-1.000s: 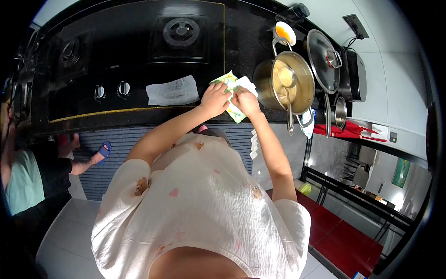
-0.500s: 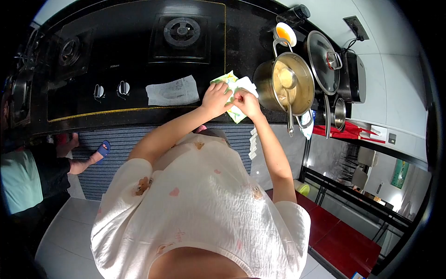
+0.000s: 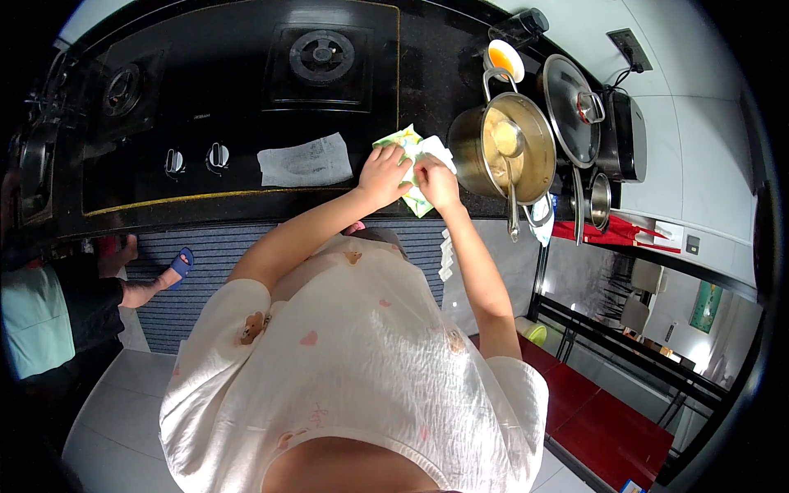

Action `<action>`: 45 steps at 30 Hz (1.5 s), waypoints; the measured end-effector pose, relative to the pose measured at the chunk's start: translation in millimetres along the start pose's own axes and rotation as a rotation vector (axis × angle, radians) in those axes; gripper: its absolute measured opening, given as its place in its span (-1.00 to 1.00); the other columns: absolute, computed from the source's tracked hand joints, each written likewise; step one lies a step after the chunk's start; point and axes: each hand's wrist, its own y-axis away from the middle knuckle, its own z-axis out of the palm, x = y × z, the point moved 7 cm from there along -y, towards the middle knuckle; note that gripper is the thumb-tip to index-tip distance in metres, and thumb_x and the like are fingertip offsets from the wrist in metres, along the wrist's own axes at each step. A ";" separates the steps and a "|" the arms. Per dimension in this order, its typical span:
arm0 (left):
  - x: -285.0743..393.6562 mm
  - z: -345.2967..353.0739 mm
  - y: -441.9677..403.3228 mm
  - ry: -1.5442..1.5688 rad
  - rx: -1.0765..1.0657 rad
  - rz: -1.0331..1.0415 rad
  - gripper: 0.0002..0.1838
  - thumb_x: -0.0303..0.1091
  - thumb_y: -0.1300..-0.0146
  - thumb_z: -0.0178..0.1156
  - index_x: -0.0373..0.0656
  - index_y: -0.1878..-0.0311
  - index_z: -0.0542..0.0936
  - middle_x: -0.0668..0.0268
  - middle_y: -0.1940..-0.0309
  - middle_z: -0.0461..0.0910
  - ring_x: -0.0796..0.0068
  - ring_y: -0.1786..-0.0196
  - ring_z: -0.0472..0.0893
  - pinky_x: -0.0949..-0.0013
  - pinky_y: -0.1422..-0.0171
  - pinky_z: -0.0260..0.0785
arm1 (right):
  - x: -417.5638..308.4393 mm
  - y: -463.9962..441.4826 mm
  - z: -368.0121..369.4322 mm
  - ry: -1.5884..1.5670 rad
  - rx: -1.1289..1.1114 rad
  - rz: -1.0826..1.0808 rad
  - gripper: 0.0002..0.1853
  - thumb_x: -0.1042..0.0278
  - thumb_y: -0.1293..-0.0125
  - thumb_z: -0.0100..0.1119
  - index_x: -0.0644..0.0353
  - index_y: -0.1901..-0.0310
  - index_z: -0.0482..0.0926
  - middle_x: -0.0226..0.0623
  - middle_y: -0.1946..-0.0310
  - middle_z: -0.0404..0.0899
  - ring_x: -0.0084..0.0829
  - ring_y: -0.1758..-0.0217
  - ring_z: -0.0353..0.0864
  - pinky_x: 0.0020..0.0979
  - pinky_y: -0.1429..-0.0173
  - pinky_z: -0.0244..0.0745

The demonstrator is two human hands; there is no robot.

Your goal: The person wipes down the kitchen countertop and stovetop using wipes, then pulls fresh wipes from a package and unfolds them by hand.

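A green, yellow and white patterned packet [image 3: 422, 203] lies on the black counter, left of the steel pot. White sheet material [image 3: 436, 149] shows at its upper right. My left hand [image 3: 385, 174] rests on the packet's left part with its fingers spread. Over the right part is my right hand [image 3: 437, 182], its fingers curled together against the white material; what they pinch is too small to make out. A flat grey-white sheet [image 3: 305, 162] lies to the left, by the edge of the stove.
The pot [image 3: 468, 152] holds pale liquid and a ladle [image 3: 511, 185]. Behind it are a bowl of orange liquid [image 3: 504, 59] and a glass-lidded pan [image 3: 573, 111]. The stove [image 3: 205, 82] spans the left. Another person's slippered foot [image 3: 181, 267] shows at lower left.
My right hand's fingers have shifted slightly over the white material, while my left hand stays almost in place. The other person at the left has moved a little toward the frame edge.
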 end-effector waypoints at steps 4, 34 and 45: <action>0.6 -7.1 -2.9 0.058 0.084 -0.013 -0.61 -0.15 0.16 0.21 -0.16 0.27 0.44 0.18 0.14 0.37 0.22 -0.01 0.32 0.24 -0.12 0.10 | 15.5 2.9 4.7 -0.171 -0.037 0.205 -0.93 0.43 0.00 0.05 0.17 0.44 0.49 -0.23 0.44 0.49 -0.22 0.40 0.50 -0.29 0.32 0.40; 6.4 18.7 -10.0 0.094 -0.074 0.041 -0.52 -0.13 0.15 0.22 -0.14 0.13 0.43 0.20 -0.01 0.32 0.25 -0.19 0.23 0.16 -0.32 -0.09 | 14.2 61.9 -27.5 -1.763 0.247 0.333 -0.92 0.38 -0.23 -0.06 0.12 0.25 0.36 -0.39 0.11 0.36 -0.45 0.00 0.33 -0.36 -0.08 0.24; 12.7 -41.3 -1.6 1.413 -0.304 -0.173 -0.63 -0.55 -0.01 0.06 -0.29 0.03 0.41 0.29 0.13 0.47 0.55 0.08 0.46 0.46 -0.03 0.32 | -33.4 53.4 -20.4 -2.096 0.178 0.687 -0.77 0.30 -0.29 -0.18 0.11 0.05 0.33 -0.21 0.10 0.45 -0.24 0.04 0.47 -0.15 0.03 0.45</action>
